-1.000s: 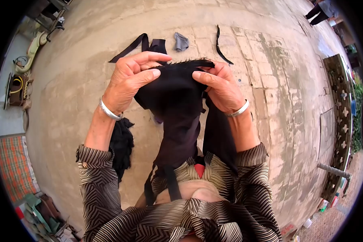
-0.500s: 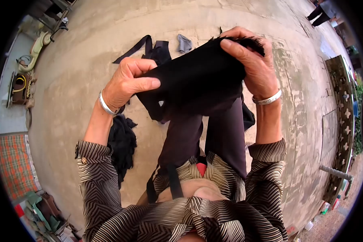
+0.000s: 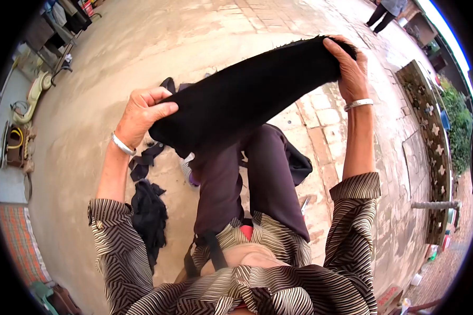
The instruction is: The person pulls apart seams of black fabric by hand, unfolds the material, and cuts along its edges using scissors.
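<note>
A piece of black cloth [image 3: 247, 89] with a frayed upper edge is stretched out between both hands, above my knees. My left hand [image 3: 142, 115] pinches its left end between thumb and fingers. At the other end, my right hand [image 3: 349, 68] grips the upper right corner, thumb in front and fingers behind. On the ground left of my legs lies a crumpled black cloth [image 3: 148, 215], with dark fabric strips [image 3: 147, 160] above it. More dark fabric [image 3: 298, 163] lies to the right of my knees, and scissors [image 3: 305, 206] seem to lie beside my right thigh.
A person [image 3: 386, 14] stands at the far upper right. A low wall with cut-out shapes [image 3: 428, 131] runs along the right, with green plants [image 3: 454, 126] behind. Along the left are a pale green object [image 3: 37, 94], a brown bag [image 3: 14, 144] and a plaid cloth [image 3: 21, 231].
My hands have moved farther apart, the right one outward, and the black cloth is now spread wider and more taut. My view has turned slightly to the right.
</note>
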The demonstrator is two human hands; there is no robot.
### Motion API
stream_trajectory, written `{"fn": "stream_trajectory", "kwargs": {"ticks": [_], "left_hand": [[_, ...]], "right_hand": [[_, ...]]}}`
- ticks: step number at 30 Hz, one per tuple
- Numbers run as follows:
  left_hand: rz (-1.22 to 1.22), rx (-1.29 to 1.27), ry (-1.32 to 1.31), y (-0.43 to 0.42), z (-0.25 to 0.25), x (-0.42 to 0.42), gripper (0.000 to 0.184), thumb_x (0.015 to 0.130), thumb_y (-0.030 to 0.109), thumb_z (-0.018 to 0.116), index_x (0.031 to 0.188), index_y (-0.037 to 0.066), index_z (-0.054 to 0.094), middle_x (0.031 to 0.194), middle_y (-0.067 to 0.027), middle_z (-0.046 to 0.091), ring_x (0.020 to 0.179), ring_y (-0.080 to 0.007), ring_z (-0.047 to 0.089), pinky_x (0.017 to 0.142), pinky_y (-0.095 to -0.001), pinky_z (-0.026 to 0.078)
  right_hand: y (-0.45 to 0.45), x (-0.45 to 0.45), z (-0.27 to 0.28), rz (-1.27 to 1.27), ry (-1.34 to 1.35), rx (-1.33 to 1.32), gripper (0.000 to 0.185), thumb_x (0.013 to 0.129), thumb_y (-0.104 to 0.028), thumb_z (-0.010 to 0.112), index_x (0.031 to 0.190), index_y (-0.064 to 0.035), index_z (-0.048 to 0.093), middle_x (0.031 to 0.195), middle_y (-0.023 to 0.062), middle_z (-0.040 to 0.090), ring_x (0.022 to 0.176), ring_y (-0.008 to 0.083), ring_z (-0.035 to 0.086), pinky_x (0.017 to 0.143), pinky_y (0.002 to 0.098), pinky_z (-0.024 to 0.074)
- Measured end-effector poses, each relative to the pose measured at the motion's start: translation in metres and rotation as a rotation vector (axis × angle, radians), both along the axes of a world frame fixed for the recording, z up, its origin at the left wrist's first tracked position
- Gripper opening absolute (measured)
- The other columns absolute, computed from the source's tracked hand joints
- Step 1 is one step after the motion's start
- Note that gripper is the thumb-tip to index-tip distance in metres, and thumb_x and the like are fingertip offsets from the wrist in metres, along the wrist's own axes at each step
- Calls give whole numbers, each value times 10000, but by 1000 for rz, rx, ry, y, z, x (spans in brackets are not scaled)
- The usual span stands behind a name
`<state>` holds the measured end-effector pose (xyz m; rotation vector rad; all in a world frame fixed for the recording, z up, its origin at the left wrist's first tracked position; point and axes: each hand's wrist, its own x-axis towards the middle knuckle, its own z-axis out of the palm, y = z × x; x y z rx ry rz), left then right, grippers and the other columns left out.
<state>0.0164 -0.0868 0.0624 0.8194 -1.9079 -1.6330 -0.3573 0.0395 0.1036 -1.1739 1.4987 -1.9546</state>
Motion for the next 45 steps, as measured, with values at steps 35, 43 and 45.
{"fn": "stream_trajectory", "kwargs": {"ticks": [35, 43, 45], "left_hand": [[-131, -179, -274, 184, -127, 27, 262, 756, 69, 691, 988, -31, 623, 635, -34, 543, 536, -138, 503, 555, -269, 413], [79, 1189, 277, 218, -153, -28, 574, 984, 425, 472, 1315, -44, 463, 1262, -161, 551, 1067, -200, 555, 948, -368, 448], [247, 1225, 393, 219, -160, -35, 633, 980, 494, 438, 1331, -32, 445, 1350, -155, 498, 1148, -211, 515, 1034, -375, 388]], "right_hand": [[198, 57, -209, -269, 509, 703, 380, 704, 93, 432, 1023, -5, 614, 979, 113, 618, 945, 247, 602, 835, 339, 471], [188, 164, -136, 133, -401, 694, 151, 952, -24, 527, 1030, 55, 631, 862, 84, 661, 770, 111, 633, 683, 227, 507], [174, 185, -150, 273, -741, 762, 241, 962, -128, 565, 1059, 88, 611, 856, 94, 659, 739, 117, 627, 651, 224, 504]]}}
